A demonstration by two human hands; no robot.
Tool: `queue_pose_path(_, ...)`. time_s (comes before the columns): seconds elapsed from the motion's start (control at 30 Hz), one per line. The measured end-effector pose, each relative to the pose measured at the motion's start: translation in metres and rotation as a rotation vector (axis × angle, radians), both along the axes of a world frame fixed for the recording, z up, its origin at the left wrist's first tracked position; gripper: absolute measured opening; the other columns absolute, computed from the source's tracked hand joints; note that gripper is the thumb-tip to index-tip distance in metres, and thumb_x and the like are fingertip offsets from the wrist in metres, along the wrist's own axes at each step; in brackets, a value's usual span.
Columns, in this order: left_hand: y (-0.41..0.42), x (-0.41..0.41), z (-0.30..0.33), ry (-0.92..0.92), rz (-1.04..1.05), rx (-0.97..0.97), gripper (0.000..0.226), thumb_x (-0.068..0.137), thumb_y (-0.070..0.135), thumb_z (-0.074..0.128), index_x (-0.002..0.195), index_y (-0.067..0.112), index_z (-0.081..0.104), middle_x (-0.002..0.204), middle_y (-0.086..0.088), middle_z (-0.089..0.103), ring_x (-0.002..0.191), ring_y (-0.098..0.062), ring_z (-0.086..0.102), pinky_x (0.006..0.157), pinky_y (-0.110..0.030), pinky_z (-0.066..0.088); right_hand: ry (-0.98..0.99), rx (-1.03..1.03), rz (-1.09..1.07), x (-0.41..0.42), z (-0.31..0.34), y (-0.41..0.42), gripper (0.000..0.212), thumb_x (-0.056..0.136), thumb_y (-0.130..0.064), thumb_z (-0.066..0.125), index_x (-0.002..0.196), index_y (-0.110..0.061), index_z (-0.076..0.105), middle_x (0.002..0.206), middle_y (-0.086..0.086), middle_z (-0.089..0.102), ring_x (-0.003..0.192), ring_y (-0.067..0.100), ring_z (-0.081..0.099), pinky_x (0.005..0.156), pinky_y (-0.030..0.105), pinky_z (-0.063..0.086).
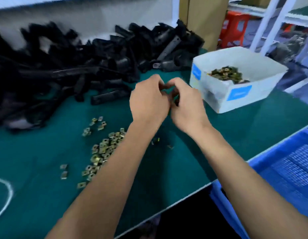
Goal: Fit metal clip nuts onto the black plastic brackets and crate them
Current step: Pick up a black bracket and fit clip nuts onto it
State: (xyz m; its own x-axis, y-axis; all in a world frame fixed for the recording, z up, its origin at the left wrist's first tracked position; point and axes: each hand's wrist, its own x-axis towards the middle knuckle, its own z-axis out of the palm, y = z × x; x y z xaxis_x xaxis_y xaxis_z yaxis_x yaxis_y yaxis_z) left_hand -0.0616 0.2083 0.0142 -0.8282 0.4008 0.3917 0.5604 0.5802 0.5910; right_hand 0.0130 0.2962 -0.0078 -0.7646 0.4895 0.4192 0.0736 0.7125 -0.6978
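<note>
Honestly, from the head view I could not see what sat between the two hands. The left hand (149,100) and the right hand (186,102) were brought together above the counter (236,128), fingers curled inward and knuckles nearly touching, with a dark sliver showing in the gap. I judged they were pressing a clip nut onto a bracket, but whether either hand was clamped on a part I could not tell; blur and the backs of the hands hid it.

My worry was a clip going on crooked or springing free, since thin sprung metal on hard plastic slips easily. A dropped nut would likely land among the loose clip nuts (101,152) lying just beside the left forearm, and that forearm could sweep the little heap toward the counter edge.

The nuts were small, squarish, brassy-yellow stampings with a hole in each face. More filled the white carton (236,99) to the right, a card box with blue labels. The black brackets (80,73) were heaped along the back of the counter, long, matte and moulded, tangled over one another. The counter had a dull green mat surface. The blue crate (288,161) stood off the near right corner, its floor a perforated plastic mesh.
</note>
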Motion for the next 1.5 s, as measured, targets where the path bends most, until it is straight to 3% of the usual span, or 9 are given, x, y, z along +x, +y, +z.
queue_pose_path(0.17,-0.088,-0.08,-0.024,0.153,0.263,-0.331,0.031,0.085,0.018,0.061,0.116,0.018,0.063,0.125,-0.012,0.056,0.12,-0.039,0.045,0.097,-0.047,0.046,-0.33,0.211,0.171,-0.092,-0.02,-0.056,0.048,0.084,-0.017,0.069,0.129,-0.018,0.054,0.124,0.014,0.054,0.113,0.038,0.054,0.088,0.044,0.052)
queue_pose_path(0.3,-0.126,-0.119,-0.042,-0.018,0.167,-0.481,0.048,0.091,0.019,0.062,0.138,0.014,0.053,0.136,-0.014,0.051,0.127,-0.039,0.043,0.102,-0.047,0.045,-0.385,0.324,-0.026,-0.144,-0.028,-0.072,0.071,0.087,-0.02,0.075,0.147,-0.032,0.038,0.148,0.014,0.026,0.131,0.04,0.033,0.068,0.038,0.044)
queue_pose_path(0.53,-0.131,-0.139,-0.052,-0.023,0.18,-0.351,0.032,0.087,0.022,0.065,0.117,0.011,0.064,0.117,-0.011,0.062,0.113,-0.036,0.05,0.086,-0.041,0.047,-0.279,-0.028,0.067,-0.189,-0.023,-0.066,0.091,0.084,-0.009,0.074,0.149,-0.044,0.021,0.123,0.009,0.04,0.077,0.025,0.059,0.053,0.028,0.039)
queue_pose_path(0.8,-0.127,-0.139,-0.051,-0.109,0.183,-0.15,0.035,0.085,0.021,0.069,0.118,0.016,0.063,0.119,-0.007,0.062,0.111,-0.03,0.058,0.089,-0.039,0.051,-0.049,-0.716,0.166,-0.199,-0.01,-0.042,0.103,0.089,-0.021,0.078,0.149,-0.069,0.009,0.142,0.0,0.054,0.085,0.016,0.073,0.058,0.023,0.057)
queue_pose_path(0.87,-0.125,-0.137,-0.051,-0.114,0.177,-0.111,0.038,0.084,0.022,0.07,0.12,0.018,0.061,0.12,-0.006,0.059,0.109,-0.028,0.057,0.087,-0.037,0.05,0.004,-0.854,0.151,-0.201,-0.007,-0.037,0.084,0.09,-0.025,0.079,0.151,-0.056,0.032,0.133,-0.005,0.061,0.083,0.015,0.074,0.059,0.025,0.056)
queue_pose_path(1.0,-0.119,-0.133,-0.048,-0.098,0.154,-0.031,0.055,0.085,0.026,0.073,0.135,0.019,0.049,0.131,-0.004,0.057,0.118,-0.027,0.055,0.091,-0.037,0.048,0.162,-0.829,0.0,-0.196,-0.001,-0.036,0.012,0.089,-0.02,0.081,0.097,-0.012,0.077,0.084,0.001,0.071,0.07,0.012,0.065,0.061,0.025,0.055)
queue_pose_path(1.23,-0.115,-0.117,-0.012,0.291,0.074,0.115,0.042,0.091,0.029,0.07,0.128,0.012,0.059,0.121,-0.007,0.063,0.111,-0.03,0.059,0.09,-0.045,0.05,0.441,-0.117,0.027,-0.15,0.02,-0.073,0.026,0.086,-0.039,0.079,0.078,-0.016,0.071,0.084,0.0,0.061,0.073,0.007,0.056,0.07,0.019,0.047)
queue_pose_path(1.4,-0.145,-0.11,0.016,0.457,0.121,0.158,0.017,0.099,0.019,0.055,0.106,0.004,0.059,0.099,-0.005,0.063,0.089,-0.026,0.058,0.076,-0.041,0.046,0.431,-0.438,0.293,-0.119,0.029,-0.091,0.03,0.092,-0.034,0.076,0.106,-0.013,0.06,0.087,0.005,0.065,0.059,0.024,0.067,0.044,0.032,0.052)
queue_pose_path(1.5,-0.178,-0.112,0.014,0.261,0.242,0.232,0.012,0.103,0.023,0.05,0.098,0.011,0.049,0.078,-0.002,0.065,0.067,-0.027,0.063,0.067,-0.046,0.05,0.217,-0.415,0.391,-0.112,0.017,-0.086,0.024,0.094,-0.033,0.074,0.103,-0.017,0.058,0.091,-0.003,0.065,0.064,0.017,0.067,0.053,0.031,0.053)
